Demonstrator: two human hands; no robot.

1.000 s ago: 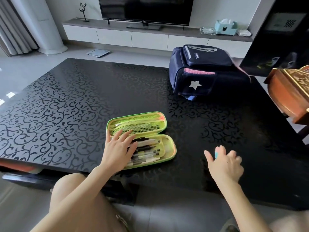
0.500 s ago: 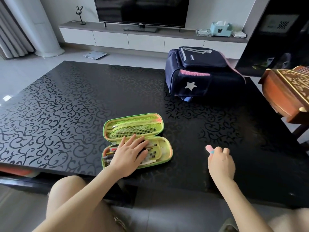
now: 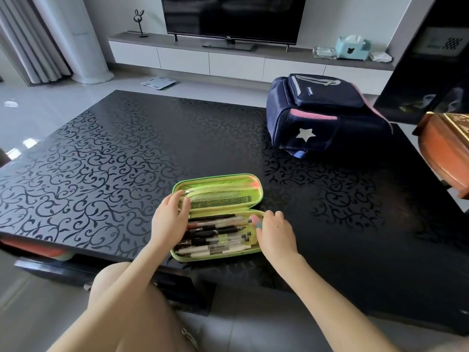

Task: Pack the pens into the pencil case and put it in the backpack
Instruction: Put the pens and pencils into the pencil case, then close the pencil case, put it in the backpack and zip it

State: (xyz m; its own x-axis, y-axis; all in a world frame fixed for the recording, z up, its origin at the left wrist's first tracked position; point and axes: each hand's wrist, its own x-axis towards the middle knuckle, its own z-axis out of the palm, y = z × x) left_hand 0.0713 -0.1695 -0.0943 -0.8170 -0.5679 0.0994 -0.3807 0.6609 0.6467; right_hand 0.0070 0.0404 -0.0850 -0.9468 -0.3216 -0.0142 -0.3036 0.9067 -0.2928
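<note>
1. Green and unzipped, the case (image 3: pixel 220 184) lies flat at the lower centre of the frame, near the front edge of the desk (image 3: pixel 127 161). Its lid is folded back toward the top of the frame.
2. I see the pens (image 3: pixel 215 235) lying lengthwise in the nearer half of the case, packed side by side, mostly black and white barrels.
3. From my feed, the left hand (image 3: pixel 170 222) is at the left end of the case. Its fingers (image 3: pixel 177 198) curl over the lid's left edge beside the mesh pocket (image 3: pixel 220 199), and the thumb is inside, so it grips that end.
4. The right hand (image 3: pixel 275 235) sits at the right end of the case. Its fingers are curled and pinch a small pink and teal piece (image 3: pixel 256 222) just at the rim. I cannot tell what the piece is.
5. The navy backpack (image 3: pixel 317 115), with a pale star and a pink mesh band, lies on the desk at the upper right, well apart from the case.
6. The desk is glossy black with a scroll pattern.
7. At the top of the frame a TV (image 3: pixel 233 16) stands on a low white cabinet (image 3: pixel 228 63), with a teal tissue box (image 3: pixel 351 48) to its right.
</note>
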